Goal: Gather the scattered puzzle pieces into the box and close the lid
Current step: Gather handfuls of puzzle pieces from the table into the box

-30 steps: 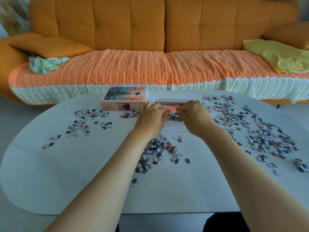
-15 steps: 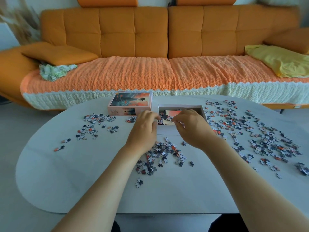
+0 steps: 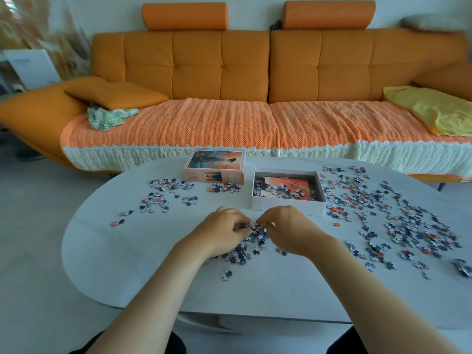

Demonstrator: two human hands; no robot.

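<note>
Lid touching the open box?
Apart. Head view shows a strip of bare table between the lid and the box.

free: bare desk point(image 3: 122, 264) at near left and along near edge | centre: pile of puzzle pieces point(image 3: 256, 238) between left hand point(image 3: 219, 233) and right hand point(image 3: 288, 231) | ahead: narrow bare strip, then near wall of box point(image 3: 309, 208), top open | left of box: lid point(image 3: 214, 166), small piece clusters point(image 3: 169, 184) | right: dense piece scatter point(image 3: 408, 226), few gaps
</note>
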